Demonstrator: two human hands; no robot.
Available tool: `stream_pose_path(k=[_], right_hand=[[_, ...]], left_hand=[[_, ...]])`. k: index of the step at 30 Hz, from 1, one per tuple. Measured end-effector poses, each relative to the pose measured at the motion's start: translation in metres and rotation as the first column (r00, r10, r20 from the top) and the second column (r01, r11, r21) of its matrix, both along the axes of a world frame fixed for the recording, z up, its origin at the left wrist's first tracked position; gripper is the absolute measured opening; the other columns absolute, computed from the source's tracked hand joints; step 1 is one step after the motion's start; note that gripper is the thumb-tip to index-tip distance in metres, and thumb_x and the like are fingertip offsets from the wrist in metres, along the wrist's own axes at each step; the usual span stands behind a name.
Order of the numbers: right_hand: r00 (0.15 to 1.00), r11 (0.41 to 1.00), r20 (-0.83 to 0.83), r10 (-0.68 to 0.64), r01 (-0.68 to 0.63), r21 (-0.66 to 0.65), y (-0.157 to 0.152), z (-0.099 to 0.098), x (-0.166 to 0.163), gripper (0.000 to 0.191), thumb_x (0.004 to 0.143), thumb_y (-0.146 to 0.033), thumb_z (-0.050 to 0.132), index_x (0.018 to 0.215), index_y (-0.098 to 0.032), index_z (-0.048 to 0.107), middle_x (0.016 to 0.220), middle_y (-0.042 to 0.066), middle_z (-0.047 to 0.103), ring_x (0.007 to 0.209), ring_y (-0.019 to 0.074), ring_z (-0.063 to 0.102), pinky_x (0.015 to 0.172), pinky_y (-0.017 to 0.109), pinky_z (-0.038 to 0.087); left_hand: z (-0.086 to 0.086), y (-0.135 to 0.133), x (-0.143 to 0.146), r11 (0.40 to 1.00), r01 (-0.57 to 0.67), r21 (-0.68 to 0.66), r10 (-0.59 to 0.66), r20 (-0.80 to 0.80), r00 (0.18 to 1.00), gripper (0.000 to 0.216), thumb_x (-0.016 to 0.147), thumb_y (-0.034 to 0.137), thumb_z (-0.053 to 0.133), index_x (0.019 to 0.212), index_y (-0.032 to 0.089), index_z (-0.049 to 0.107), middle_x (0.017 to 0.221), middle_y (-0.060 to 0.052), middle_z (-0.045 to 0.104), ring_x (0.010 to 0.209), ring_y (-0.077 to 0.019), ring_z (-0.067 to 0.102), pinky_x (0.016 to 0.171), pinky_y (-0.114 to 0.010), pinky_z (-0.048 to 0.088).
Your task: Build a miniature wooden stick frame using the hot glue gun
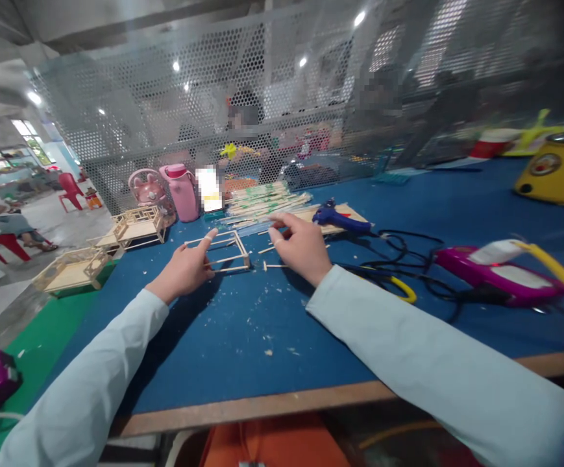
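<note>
A small open frame of thin wooden sticks (228,250) stands on the blue table top (243,337). My left hand (184,267) rests against the frame's near left side, fingers curled on its sticks. My right hand (297,245) hovers just right of the frame with fingers bent, fingertips reaching toward a pile of loose wooden sticks (265,201). Whether it pinches a stick I cannot make out. A few single sticks (274,264) lie under the right hand.
A blue glue gun (337,219) lies on a wooden board behind my right hand, black cables (408,272) trailing right. Finished stick models (138,227) sit at left beside a pink bottle (184,191) and fan. A perforated metal screen (272,104) closes the back; people sit beyond.
</note>
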State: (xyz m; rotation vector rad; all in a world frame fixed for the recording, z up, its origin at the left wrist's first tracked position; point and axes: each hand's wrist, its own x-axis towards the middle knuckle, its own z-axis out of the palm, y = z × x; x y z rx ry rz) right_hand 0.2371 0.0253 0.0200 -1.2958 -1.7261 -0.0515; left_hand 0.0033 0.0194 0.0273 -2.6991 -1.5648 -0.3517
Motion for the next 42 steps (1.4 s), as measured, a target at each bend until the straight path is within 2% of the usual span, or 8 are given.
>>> stream_pose_path(k=[6,15,19,25,28,33,38,42], right_hand=[[0.99,0.983,0.127,0.068,-0.045,-0.179,0.009,-0.012,-0.001,0.023,0.073,-0.015,0.055,0.09,-0.016,0.069,0.084,0.005,0.072,0.069,0.0144,0.062,0.068,0.026,0.047],[0.868,0.953,0.413,0.277,-0.195,-0.231,-0.02,-0.003,-0.023,0.018,0.075,-0.027,0.055,0.082,-0.021,0.071,0.081,0.003,0.071,0.075,0.0167,0.06,0.066,0.026,0.038],[0.89,0.969,0.405,0.209,-0.133,-0.206,-0.017,-0.004,-0.024,0.022,0.078,-0.027,0.051,0.09,-0.019,0.067,0.075,0.003,0.068,0.07,0.0161,0.058,0.06,0.025,0.034],[0.895,0.975,0.399,0.2,-0.14,-0.174,-0.015,-0.004,-0.019,0.032,0.072,-0.014,0.05,0.102,-0.017,0.062,0.092,0.005,0.067,0.077,0.0157,0.057,0.066,0.024,0.036],[0.823,0.965,0.506,0.257,-0.195,-0.174,-0.021,-0.002,-0.022,0.023,0.079,-0.022,0.05,0.096,-0.017,0.064,0.093,0.007,0.067,0.081,0.017,0.059,0.067,0.025,0.037],[0.579,0.947,0.75,0.32,-0.163,-0.279,-0.025,-0.003,-0.043,0.028,0.088,-0.03,0.044,0.091,-0.015,0.067,0.087,0.011,0.07,0.079,0.0217,0.064,0.062,0.028,0.039],[0.57,0.948,0.763,0.304,-0.1,-0.302,-0.019,-0.007,-0.067,0.027,0.088,-0.021,0.04,0.088,-0.015,0.067,0.081,0.011,0.071,0.075,0.0234,0.067,0.058,0.029,0.04],[0.573,0.945,0.77,0.281,-0.027,-0.325,-0.021,-0.004,-0.071,0.027,0.086,-0.019,0.042,0.086,-0.015,0.068,0.081,0.013,0.071,0.076,0.0243,0.067,0.059,0.03,0.043]], left_hand=[[0.0,0.0,0.001,1.0,-0.008,0.024,0.009,-0.073,0.997,0.074,0.077,0.018,0.052,0.143,0.016,0.017,0.091,-0.008,0.07,0.098,-0.0261,0.062,0.096,-0.048,0.035],[0.001,-0.005,0.001,0.999,-0.029,0.036,0.033,-0.108,0.994,0.068,0.079,0.016,0.051,0.141,0.013,0.022,0.094,-0.01,0.07,0.097,-0.0257,0.062,0.098,-0.049,0.032],[0.002,-0.007,0.001,0.997,-0.043,0.062,0.05,-0.115,0.992,0.064,0.079,0.016,0.049,0.138,0.014,0.026,0.094,-0.01,0.07,0.096,-0.025,0.063,0.099,-0.051,0.03],[0.001,-0.006,-0.001,0.999,-0.021,0.023,0.023,-0.09,0.996,0.063,0.076,0.013,0.05,0.136,0.015,0.03,0.092,-0.007,0.07,0.093,-0.0243,0.064,0.095,-0.047,0.036],[0.0,-0.004,-0.004,1.0,-0.007,-0.001,0.007,-0.049,0.999,0.064,0.076,0.014,0.053,0.136,0.016,0.031,0.094,-0.007,0.07,0.095,-0.0242,0.063,0.091,-0.042,0.04],[0.0,-0.003,-0.006,1.0,-0.001,-0.013,0.001,-0.017,1.0,0.063,0.076,0.014,0.053,0.136,0.017,0.031,0.093,-0.006,0.071,0.096,-0.0244,0.063,0.09,-0.04,0.04],[-0.003,-0.002,-0.006,0.999,0.002,-0.04,-0.003,-0.018,1.0,0.061,0.077,0.015,0.054,0.135,0.016,0.033,0.095,-0.008,0.07,0.097,-0.0259,0.063,0.092,-0.044,0.038],[-0.002,-0.008,-0.006,0.998,-0.006,-0.057,0.006,-0.006,1.0,0.063,0.076,0.018,0.057,0.134,0.018,0.034,0.101,-0.008,0.069,0.106,-0.0286,0.058,0.1,-0.06,0.024]])
